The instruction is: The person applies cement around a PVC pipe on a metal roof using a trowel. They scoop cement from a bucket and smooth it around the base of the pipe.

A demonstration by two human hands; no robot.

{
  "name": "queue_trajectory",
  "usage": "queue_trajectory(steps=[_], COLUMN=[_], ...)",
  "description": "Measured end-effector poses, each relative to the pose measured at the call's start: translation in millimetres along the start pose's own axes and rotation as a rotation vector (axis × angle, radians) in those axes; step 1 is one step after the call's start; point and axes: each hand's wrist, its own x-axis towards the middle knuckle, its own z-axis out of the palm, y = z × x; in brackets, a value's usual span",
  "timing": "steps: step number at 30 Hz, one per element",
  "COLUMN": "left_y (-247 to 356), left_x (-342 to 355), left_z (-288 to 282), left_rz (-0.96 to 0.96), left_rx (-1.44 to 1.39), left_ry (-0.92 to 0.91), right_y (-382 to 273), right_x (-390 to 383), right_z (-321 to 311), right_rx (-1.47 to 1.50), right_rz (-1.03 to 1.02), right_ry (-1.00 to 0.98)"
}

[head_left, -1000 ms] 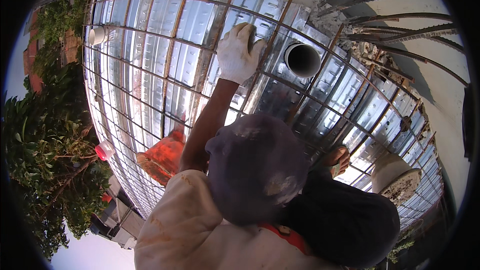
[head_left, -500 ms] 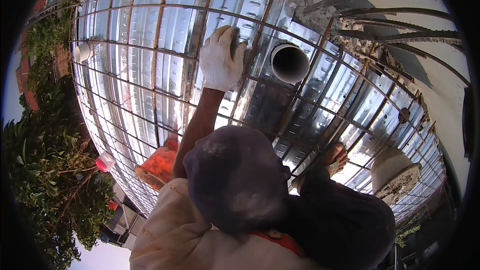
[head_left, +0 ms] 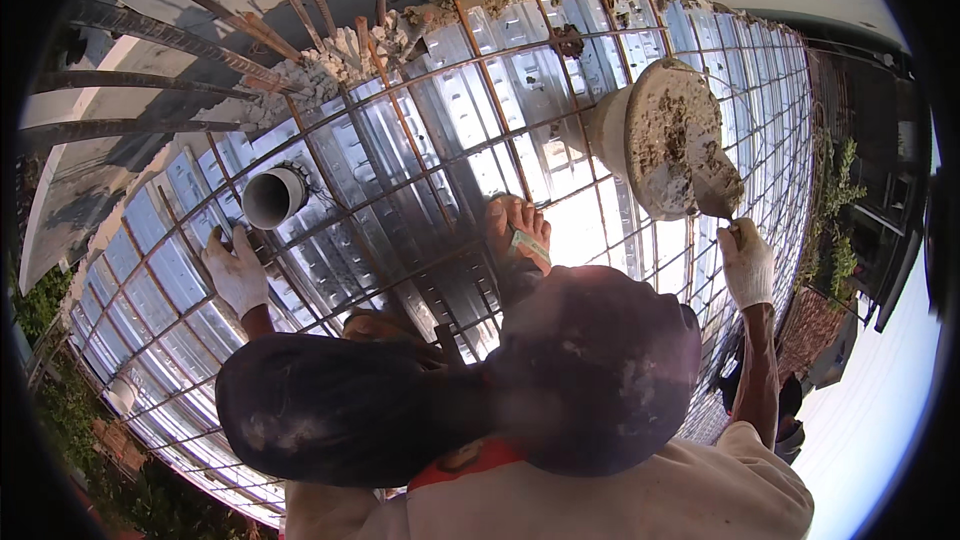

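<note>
My left hand [head_left: 237, 270], in a white work glove, has its fingers spread on the rebar grid and metal decking, just below a pale plastic pipe [head_left: 274, 197]. Nothing shows in its grasp. Out to the right, my gloved right hand [head_left: 748, 262] is closed around the handle end of a trowel [head_left: 717, 186]. The trowel's blade lies over the rim of a bucket [head_left: 612, 132] caked with mortar [head_left: 680, 130]. Most of the handle is hidden by my fingers.
Thin rebar crosses the shiny corrugated decking [head_left: 530, 70]. Thick rebar stubs [head_left: 150, 80] jut from broken concrete [head_left: 335, 70] at the upper left. My knees [head_left: 610, 370] and sandalled foot [head_left: 522, 230] are between my hands. Another pipe stub [head_left: 122, 395] stands far left.
My view has swung to the right, bringing the bucket nearer the middle. My right hand has come into sight, holding the trowel. My left hand stays beside the pipe.
</note>
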Motion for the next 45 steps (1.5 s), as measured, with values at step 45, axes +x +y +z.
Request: queue_trajectory(steps=[45], left_y=[5.6], left_x=[-2.3], left_z=[1.3], left_rz=[-0.051], left_rx=[-0.220], left_ry=[-0.220], right_y=[-79.0], right_x=[11.8], right_z=[46.2], right_rx=[1.189], right_rz=[0.446], right_ry=[-0.420])
